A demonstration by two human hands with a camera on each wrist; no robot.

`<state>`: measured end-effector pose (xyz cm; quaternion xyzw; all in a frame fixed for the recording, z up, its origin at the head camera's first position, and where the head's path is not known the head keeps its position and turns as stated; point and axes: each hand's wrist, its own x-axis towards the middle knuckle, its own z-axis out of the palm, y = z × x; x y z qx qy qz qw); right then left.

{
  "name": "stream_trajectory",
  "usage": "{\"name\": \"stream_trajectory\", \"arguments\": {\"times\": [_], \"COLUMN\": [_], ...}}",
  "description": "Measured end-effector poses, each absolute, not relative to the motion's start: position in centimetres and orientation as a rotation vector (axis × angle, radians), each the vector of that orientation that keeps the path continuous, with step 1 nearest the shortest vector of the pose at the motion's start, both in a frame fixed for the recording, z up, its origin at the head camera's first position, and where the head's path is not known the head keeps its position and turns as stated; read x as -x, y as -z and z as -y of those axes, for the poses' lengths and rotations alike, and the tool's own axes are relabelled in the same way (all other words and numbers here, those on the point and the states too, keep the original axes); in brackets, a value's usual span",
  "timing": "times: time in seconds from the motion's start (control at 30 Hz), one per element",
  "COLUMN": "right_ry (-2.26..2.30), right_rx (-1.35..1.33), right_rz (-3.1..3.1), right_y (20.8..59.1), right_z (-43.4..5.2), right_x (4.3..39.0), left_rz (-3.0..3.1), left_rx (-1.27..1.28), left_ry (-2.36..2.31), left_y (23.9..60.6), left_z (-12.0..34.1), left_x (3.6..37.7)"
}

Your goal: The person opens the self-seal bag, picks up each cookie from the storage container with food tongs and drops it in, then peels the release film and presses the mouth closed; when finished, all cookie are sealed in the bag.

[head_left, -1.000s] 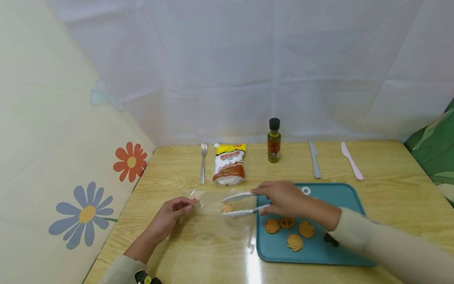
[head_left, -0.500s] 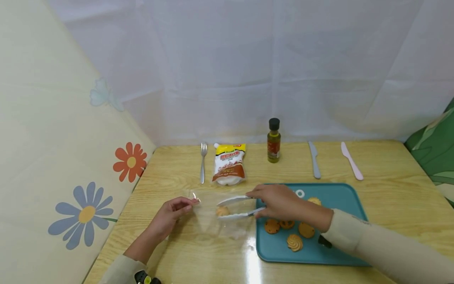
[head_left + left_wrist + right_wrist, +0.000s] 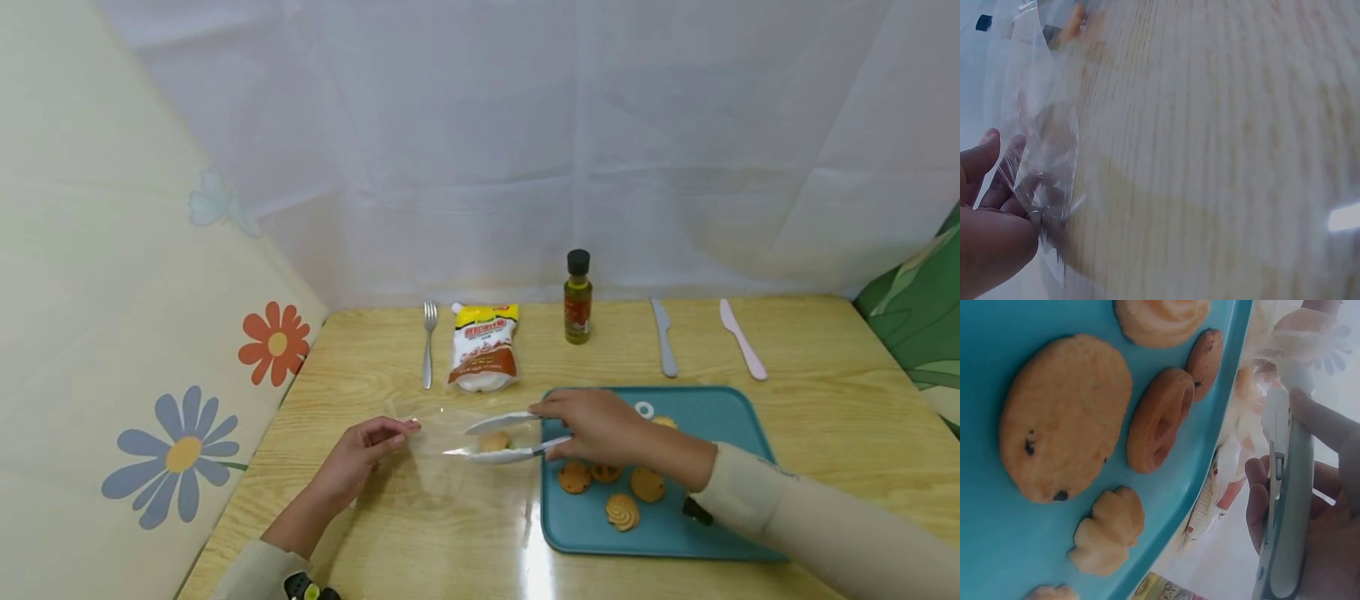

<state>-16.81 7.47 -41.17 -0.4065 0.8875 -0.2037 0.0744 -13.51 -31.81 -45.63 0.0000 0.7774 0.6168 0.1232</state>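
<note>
My left hand [image 3: 367, 446] pinches the edge of a clear plastic bag [image 3: 450, 446] lying on the wooden table; in the left wrist view the bag [image 3: 1044, 162] is crumpled between my fingertips [image 3: 988, 181]. My right hand [image 3: 592, 425] grips white tongs [image 3: 502, 437], which clasp a pale cookie [image 3: 494, 441] at the bag's mouth, just left of the teal tray [image 3: 720, 417]. Several cookies [image 3: 607, 483] lie on the tray; the right wrist view shows them [image 3: 1066, 444] close up beside the tongs' handle [image 3: 1288, 506].
At the back of the table stand a fork [image 3: 428, 342], a yellow-and-white pouch [image 3: 483, 354], a small oil bottle [image 3: 578, 298], a grey knife [image 3: 663, 337] and a pink knife [image 3: 742, 340]. A floral panel [image 3: 150, 333] borders the left side.
The tongs with the cookie went left toward the bag, then drew slightly back right; the cookie stays clasped. My left hand keeps its pinch on the bag.
</note>
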Motion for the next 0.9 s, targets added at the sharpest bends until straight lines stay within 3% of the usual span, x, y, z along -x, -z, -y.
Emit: {"name": "stream_trajectory", "arguments": {"times": [0.47, 0.9], "right_ry": [0.641, 0.733], "right_rx": [1.148, 0.978], "right_rz": [-2.648, -2.668], "right_y": [41.1, 40.8], "right_z": [-8.7, -14.1], "right_x": [16.6, 15.9], "left_rz": [-2.278, -2.285], "left_rx": [0.013, -0.02], "left_ry": [-1.772, -1.725], "left_y": [45.6, 45.3], "left_z": [31.8, 31.9], "left_x": [13.5, 13.6]}}
